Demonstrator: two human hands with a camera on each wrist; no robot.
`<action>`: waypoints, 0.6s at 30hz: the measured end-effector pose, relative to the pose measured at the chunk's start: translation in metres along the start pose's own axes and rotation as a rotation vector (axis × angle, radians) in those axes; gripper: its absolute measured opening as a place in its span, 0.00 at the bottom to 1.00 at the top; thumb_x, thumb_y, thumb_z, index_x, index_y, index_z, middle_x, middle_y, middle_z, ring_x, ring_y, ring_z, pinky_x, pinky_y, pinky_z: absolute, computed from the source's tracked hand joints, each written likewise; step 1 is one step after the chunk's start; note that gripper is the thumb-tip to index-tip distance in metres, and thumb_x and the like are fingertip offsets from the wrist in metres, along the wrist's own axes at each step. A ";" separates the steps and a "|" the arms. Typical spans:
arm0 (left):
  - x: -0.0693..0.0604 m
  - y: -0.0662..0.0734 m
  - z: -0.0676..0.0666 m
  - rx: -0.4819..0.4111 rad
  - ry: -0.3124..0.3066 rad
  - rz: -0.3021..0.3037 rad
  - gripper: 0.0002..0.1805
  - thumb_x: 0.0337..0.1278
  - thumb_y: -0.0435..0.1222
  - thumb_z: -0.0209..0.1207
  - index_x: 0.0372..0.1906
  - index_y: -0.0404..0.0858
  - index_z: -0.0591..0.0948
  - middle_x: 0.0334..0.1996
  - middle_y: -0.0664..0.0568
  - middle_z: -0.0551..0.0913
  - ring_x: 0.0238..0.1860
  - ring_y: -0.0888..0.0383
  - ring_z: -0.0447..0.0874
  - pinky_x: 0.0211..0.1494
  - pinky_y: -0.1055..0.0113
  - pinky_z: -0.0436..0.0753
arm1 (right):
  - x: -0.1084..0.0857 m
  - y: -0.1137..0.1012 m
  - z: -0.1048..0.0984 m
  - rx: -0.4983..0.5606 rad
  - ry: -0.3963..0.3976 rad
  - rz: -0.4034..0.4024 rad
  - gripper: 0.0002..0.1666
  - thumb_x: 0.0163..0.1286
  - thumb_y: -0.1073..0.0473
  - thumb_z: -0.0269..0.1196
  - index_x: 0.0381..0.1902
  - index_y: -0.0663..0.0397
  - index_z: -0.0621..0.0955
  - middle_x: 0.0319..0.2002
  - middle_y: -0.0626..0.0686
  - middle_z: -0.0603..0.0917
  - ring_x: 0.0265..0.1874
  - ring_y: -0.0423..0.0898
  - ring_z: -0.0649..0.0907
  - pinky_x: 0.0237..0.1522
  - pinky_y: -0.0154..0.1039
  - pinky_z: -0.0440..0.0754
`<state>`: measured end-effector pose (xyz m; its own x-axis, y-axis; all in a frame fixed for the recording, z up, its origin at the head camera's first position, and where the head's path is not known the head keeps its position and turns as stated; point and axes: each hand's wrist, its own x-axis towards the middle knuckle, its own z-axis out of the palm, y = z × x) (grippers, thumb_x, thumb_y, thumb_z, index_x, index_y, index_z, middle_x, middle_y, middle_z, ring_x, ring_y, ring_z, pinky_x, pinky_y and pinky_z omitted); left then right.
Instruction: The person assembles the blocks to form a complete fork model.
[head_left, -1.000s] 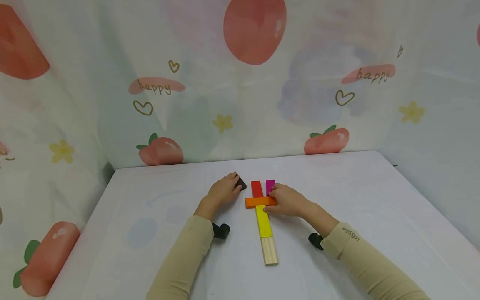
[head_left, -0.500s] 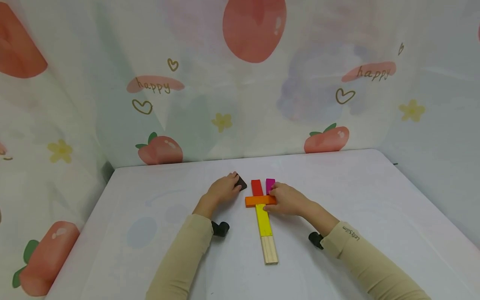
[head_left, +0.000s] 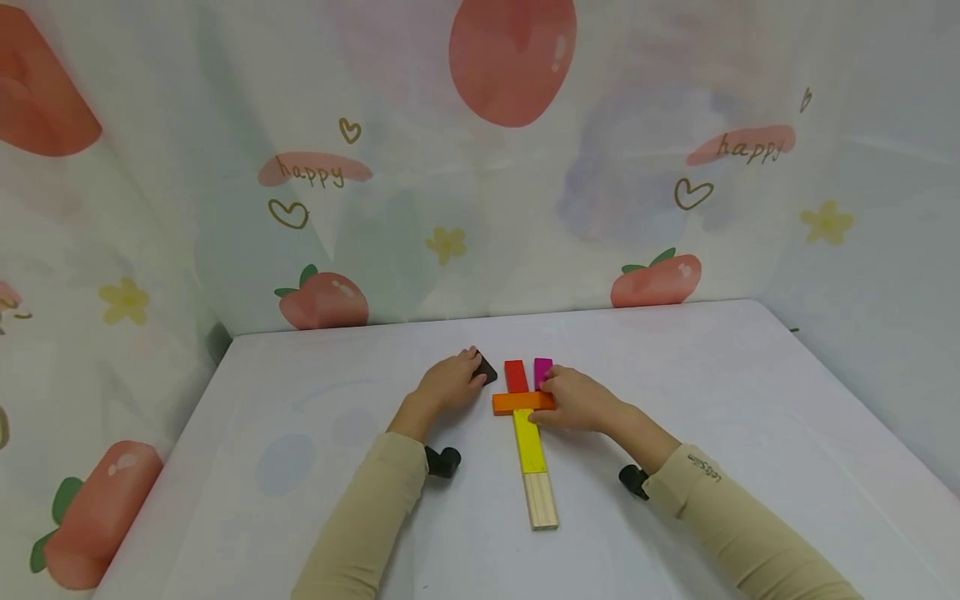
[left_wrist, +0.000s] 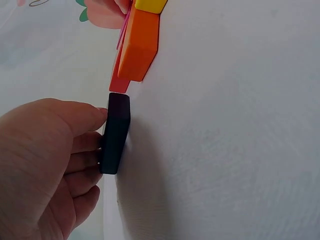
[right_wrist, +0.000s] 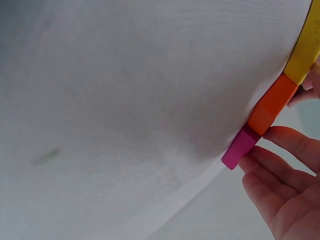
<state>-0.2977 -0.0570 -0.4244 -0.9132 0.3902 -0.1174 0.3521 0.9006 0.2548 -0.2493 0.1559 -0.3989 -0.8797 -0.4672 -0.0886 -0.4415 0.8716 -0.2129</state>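
Note:
My left hand (head_left: 450, 383) grips a small black block (left_wrist: 116, 135) by its edge, just left of a red block (head_left: 516, 377). In the left wrist view its thumb and fingertips lie along the block, close to the red one. The fingertips of my right hand (head_left: 581, 402) touch a magenta block (right_wrist: 241, 147), and its thumb lies by the yellow block's upper end in the head view. Between them, an orange block (head_left: 517, 403) lies crosswise, its right end partly hidden by that hand. A yellow block (head_left: 529, 442) runs toward me from the orange one.
A plain wood block (head_left: 540, 502) continues the line below the yellow block. All lie on a white-covered table (head_left: 315, 517). A printed cloth (head_left: 487, 275) hangs behind the table's far edge. Both wrists wear black camera mounts (head_left: 444, 462).
The black block in my left hand has shifted very slightly toward the red block. My right hand and the other blocks hold still, apart from a slight sway of the head view.

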 end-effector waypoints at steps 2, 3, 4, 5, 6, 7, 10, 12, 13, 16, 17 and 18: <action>-0.001 0.000 0.001 -0.006 0.003 0.000 0.29 0.67 0.46 0.47 0.67 0.37 0.63 0.67 0.47 0.60 0.67 0.54 0.57 0.66 0.60 0.59 | 0.000 0.000 0.000 -0.002 0.001 0.001 0.27 0.52 0.44 0.69 0.40 0.61 0.83 0.46 0.59 0.78 0.41 0.50 0.76 0.43 0.40 0.79; -0.001 0.000 0.001 -0.007 0.004 -0.001 0.29 0.67 0.46 0.47 0.67 0.37 0.63 0.67 0.47 0.60 0.67 0.54 0.57 0.66 0.60 0.59 | 0.000 0.000 0.000 -0.003 0.001 0.001 0.27 0.52 0.44 0.69 0.40 0.61 0.83 0.46 0.59 0.78 0.41 0.50 0.76 0.43 0.40 0.79; -0.001 0.000 0.001 -0.008 0.006 -0.002 0.29 0.67 0.46 0.47 0.67 0.37 0.63 0.67 0.47 0.60 0.67 0.54 0.57 0.66 0.60 0.59 | 0.000 0.000 0.000 -0.004 0.001 0.001 0.27 0.52 0.44 0.69 0.40 0.62 0.83 0.46 0.60 0.78 0.41 0.50 0.76 0.43 0.40 0.79; -0.001 0.001 0.001 -0.010 0.007 -0.004 0.29 0.67 0.46 0.47 0.67 0.37 0.63 0.67 0.47 0.60 0.67 0.54 0.57 0.66 0.60 0.59 | 0.000 0.000 0.000 -0.002 0.001 0.002 0.27 0.52 0.44 0.69 0.40 0.62 0.83 0.46 0.60 0.78 0.41 0.50 0.76 0.43 0.41 0.79; -0.001 0.001 0.002 -0.010 0.008 -0.005 0.29 0.67 0.46 0.47 0.67 0.38 0.63 0.67 0.47 0.60 0.67 0.54 0.57 0.66 0.60 0.59 | 0.000 0.000 0.000 -0.001 0.000 0.003 0.27 0.52 0.44 0.69 0.40 0.62 0.83 0.46 0.60 0.78 0.41 0.50 0.76 0.43 0.41 0.79; -0.002 0.001 0.002 -0.010 0.007 -0.005 0.29 0.66 0.46 0.47 0.67 0.38 0.63 0.67 0.47 0.60 0.67 0.54 0.57 0.66 0.60 0.59 | 0.000 0.000 0.000 0.001 -0.001 0.004 0.27 0.52 0.44 0.69 0.40 0.62 0.83 0.46 0.60 0.77 0.41 0.50 0.76 0.43 0.41 0.79; -0.002 0.002 0.001 -0.011 0.003 -0.005 0.29 0.66 0.46 0.48 0.67 0.38 0.63 0.67 0.47 0.60 0.67 0.54 0.57 0.66 0.60 0.59 | 0.000 0.000 0.000 0.008 -0.004 0.003 0.27 0.52 0.45 0.69 0.40 0.62 0.83 0.46 0.59 0.78 0.41 0.50 0.76 0.43 0.40 0.79; -0.003 0.002 0.001 -0.013 -0.003 -0.004 0.29 0.66 0.47 0.48 0.67 0.38 0.63 0.67 0.47 0.60 0.67 0.54 0.57 0.66 0.60 0.59 | 0.000 0.000 0.000 0.009 -0.004 0.005 0.26 0.52 0.45 0.69 0.40 0.61 0.83 0.46 0.59 0.78 0.40 0.49 0.76 0.41 0.39 0.79; -0.004 0.003 0.001 -0.014 -0.005 -0.005 0.29 0.66 0.47 0.48 0.67 0.38 0.63 0.67 0.48 0.60 0.67 0.54 0.57 0.66 0.60 0.59 | 0.000 0.000 0.000 0.009 -0.004 0.006 0.26 0.52 0.45 0.69 0.40 0.61 0.83 0.46 0.59 0.78 0.39 0.48 0.76 0.41 0.38 0.79; -0.005 0.004 0.000 -0.009 -0.002 0.001 0.29 0.66 0.47 0.48 0.67 0.38 0.63 0.67 0.47 0.60 0.67 0.54 0.57 0.65 0.60 0.60 | 0.000 0.001 0.000 0.008 -0.005 0.009 0.26 0.52 0.45 0.69 0.40 0.61 0.83 0.45 0.58 0.78 0.38 0.48 0.76 0.40 0.37 0.79; -0.005 0.004 0.000 -0.006 -0.001 0.003 0.29 0.66 0.46 0.48 0.67 0.38 0.63 0.67 0.47 0.60 0.67 0.54 0.57 0.65 0.60 0.60 | 0.001 0.001 0.000 0.009 -0.006 0.010 0.26 0.52 0.45 0.69 0.40 0.61 0.83 0.45 0.59 0.78 0.38 0.48 0.76 0.40 0.37 0.79; -0.006 0.004 0.000 -0.004 0.003 0.005 0.29 0.66 0.46 0.48 0.67 0.38 0.63 0.67 0.47 0.61 0.67 0.54 0.57 0.65 0.60 0.60 | 0.001 0.001 0.000 0.009 -0.006 0.009 0.26 0.52 0.45 0.69 0.40 0.61 0.83 0.46 0.59 0.78 0.39 0.48 0.76 0.40 0.37 0.79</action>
<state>-0.2909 -0.0558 -0.4224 -0.9120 0.3942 -0.1135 0.3560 0.8979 0.2588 -0.2502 0.1563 -0.3986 -0.8827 -0.4600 -0.0965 -0.4316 0.8746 -0.2209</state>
